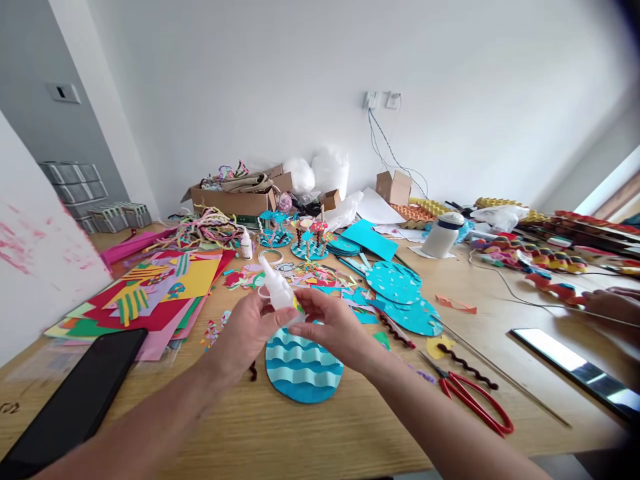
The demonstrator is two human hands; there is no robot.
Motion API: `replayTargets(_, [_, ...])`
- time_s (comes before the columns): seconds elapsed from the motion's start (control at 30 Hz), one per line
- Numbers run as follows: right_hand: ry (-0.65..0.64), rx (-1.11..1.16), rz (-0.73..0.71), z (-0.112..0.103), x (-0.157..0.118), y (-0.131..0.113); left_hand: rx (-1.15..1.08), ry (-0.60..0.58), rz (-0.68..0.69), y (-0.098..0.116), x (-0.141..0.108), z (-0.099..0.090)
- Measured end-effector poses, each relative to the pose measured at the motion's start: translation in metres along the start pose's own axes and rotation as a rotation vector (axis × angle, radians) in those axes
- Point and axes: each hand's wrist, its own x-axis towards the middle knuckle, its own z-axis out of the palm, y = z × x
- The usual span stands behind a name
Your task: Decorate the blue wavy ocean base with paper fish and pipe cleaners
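Note:
A white glue bottle (278, 288) with a pointed nozzle is held tilted over the table, its tip pointing up and to the left. My left hand (250, 325) is closed around the bottle's left side. My right hand (327, 325) grips its lower right side, fingers bent against it. Below both hands lies a round blue disc (303, 367) with wavy light-blue strips across it. The disc's upper edge is hidden behind the bottle and hands.
Red scissors (470, 393), a thin stick (505, 370) and a dark phone (575, 370) lie right. Another phone (75, 400) and coloured paper sheets (165, 293) lie left. Blue discs (395, 281) sit behind. Another person's hand (613, 305) is at the right edge.

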Motion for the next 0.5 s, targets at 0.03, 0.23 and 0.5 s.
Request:
replayTargets(0.03, [0.008, -0.045, -0.021, -0.002, 0.008, 0.002, 0.057, 0.003, 0.023, 0.001, 0.009, -0.002])
replayTargets(0.23, [0.119, -0.074, -0.014, -0.004, 0.052, 0.018, 0.395, 0.109, 0.108, -0.008, 0.065, -0.013])
replayTargets(0.5, [0.168, -0.254, 0.096, -0.018, 0.027, 0.026, 0.549, 0.268, 0.034, -0.044, 0.162, -0.053])
